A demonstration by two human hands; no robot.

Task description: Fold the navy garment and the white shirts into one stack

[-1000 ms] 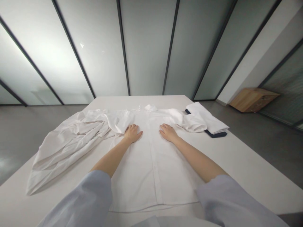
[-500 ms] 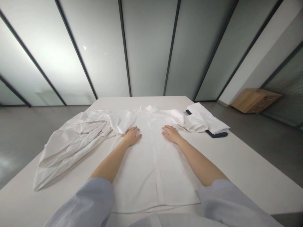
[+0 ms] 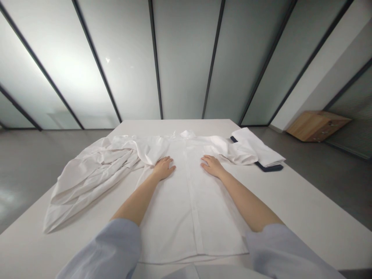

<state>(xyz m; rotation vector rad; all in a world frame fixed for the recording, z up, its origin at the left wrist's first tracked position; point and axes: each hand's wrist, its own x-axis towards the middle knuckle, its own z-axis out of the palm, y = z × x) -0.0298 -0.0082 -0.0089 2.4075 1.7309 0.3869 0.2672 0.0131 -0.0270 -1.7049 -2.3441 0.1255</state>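
Note:
A white button-front shirt (image 3: 181, 211) lies spread on the white table (image 3: 293, 211), its hem toward me and its collar (image 3: 188, 134) at the far end. My left hand (image 3: 164, 168) rests on the left side of the shirt front, palm down with fingers out. Across the placket, my right hand (image 3: 212, 166) lies flat on the right side, fingers stretched forward. Neither hand grips anything. Left of my left hand is a loose, crumpled heap of white cloth (image 3: 95, 174); where it meets the shirt I cannot tell.
Folded white cloth (image 3: 258, 147) lies on a dark navy flat item (image 3: 270, 168) near the table's right edge, touching the shirt's right sleeve. Beyond the table stand frosted glass panels (image 3: 186, 58). A wooden cabinet (image 3: 318, 126) is on the floor at the far right.
The whole view has shifted slightly, so everything appears a little further right and lower. Both hands stay in the same places on the shirt.

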